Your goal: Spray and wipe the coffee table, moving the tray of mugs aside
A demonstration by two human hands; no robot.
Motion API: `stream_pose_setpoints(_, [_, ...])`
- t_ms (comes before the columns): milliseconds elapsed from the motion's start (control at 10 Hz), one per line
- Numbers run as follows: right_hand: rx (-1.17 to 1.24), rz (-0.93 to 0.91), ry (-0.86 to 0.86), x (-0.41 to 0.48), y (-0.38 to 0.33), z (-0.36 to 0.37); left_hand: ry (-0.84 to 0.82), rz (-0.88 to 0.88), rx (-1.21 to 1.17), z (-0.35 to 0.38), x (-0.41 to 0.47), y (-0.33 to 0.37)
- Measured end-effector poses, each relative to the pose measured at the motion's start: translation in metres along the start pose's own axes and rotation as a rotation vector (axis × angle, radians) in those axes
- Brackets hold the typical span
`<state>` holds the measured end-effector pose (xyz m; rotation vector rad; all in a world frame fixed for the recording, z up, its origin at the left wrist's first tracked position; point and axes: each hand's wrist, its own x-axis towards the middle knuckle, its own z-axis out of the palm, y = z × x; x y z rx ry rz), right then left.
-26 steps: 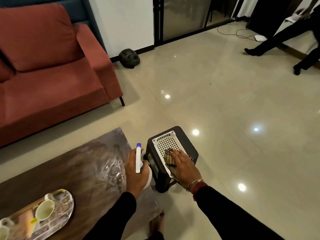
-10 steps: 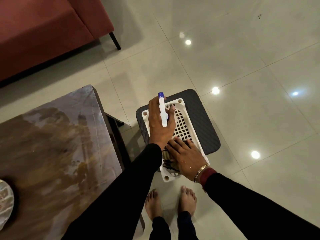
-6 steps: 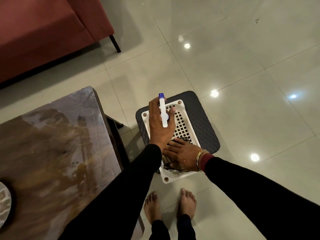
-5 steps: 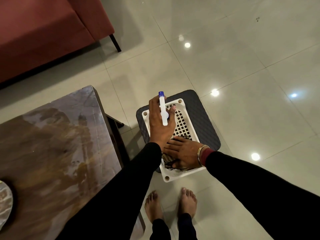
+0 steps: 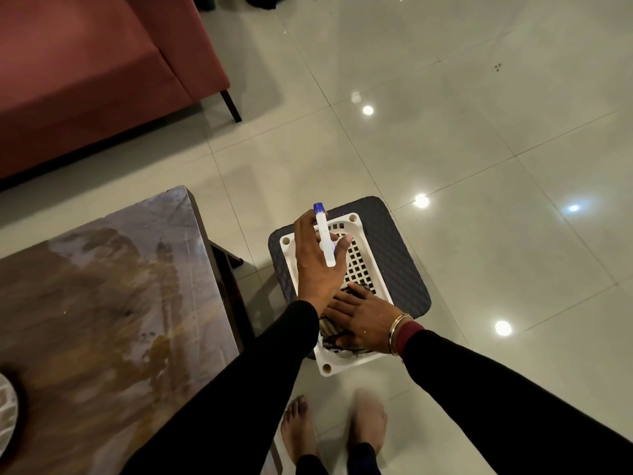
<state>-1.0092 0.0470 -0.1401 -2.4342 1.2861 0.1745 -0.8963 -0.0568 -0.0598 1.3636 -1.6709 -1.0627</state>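
Now your left grip (image 5: 317, 265) is curled round the spray bottle (image 5: 323, 234). It holds the white body upright, blue tip pointing away from you, above the far end of the white basket (image 5: 356, 219). Your right grip (image 5: 363, 315) lies flat, fingers straight and spread, resting on the striped cloth (image 5: 330, 334) bunched in the basket's near end. The basket sits on a dark stool (image 5: 404, 269) just beside the right edge of the desk (image 5: 102, 303), whose top looks streaked and glossy. A sliver of the tray (image 5: 5, 413) rests on the desk at the left border of the view. Your bare feet (image 5: 298, 426) stand on the tiled floor (image 5: 479, 149) near the stool, and a red sofa (image 5: 85, 80) stands beyond the desk.
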Motion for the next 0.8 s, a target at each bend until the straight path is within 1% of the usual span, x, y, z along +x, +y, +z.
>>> stream_pose_setpoints(200, [-0.003, 0.022, -0.041, 0.001, -0.001, -0.005, -0.013, -0.029, -0.064, 0.001, 0.000, -0.008])
stream_pose_setpoints(300, [-0.028, 0.018, 0.042, 0.000, -0.005, -0.003, -0.004, -0.032, -0.076, -0.002, -0.001, -0.011])
stream_pose_setpoints(400, [-0.026, 0.061, 0.132, -0.004, -0.011, -0.006, -0.028, -0.083, -0.036, -0.012, -0.008, -0.011])
stream_pose_setpoints(500, [-0.006, 0.123, 0.121, -0.010, -0.019, -0.010, -0.051, -0.140, 0.016, -0.033, -0.028, -0.019])
stream_pose_setpoints(600, [0.023, 0.200, 0.049, -0.019, -0.030, -0.012, -0.074, -0.148, 0.069, -0.059, -0.058, -0.030])
stream_pose_setpoints(700, [0.044, 0.253, 0.128, -0.025, -0.047, -0.021, -0.085, -0.083, 0.232, -0.089, -0.080, -0.035])
stream_pose_setpoints(800, [0.075, 0.297, 0.247, -0.029, -0.069, -0.034, -0.096, -0.012, 0.403, -0.117, -0.092, -0.029])
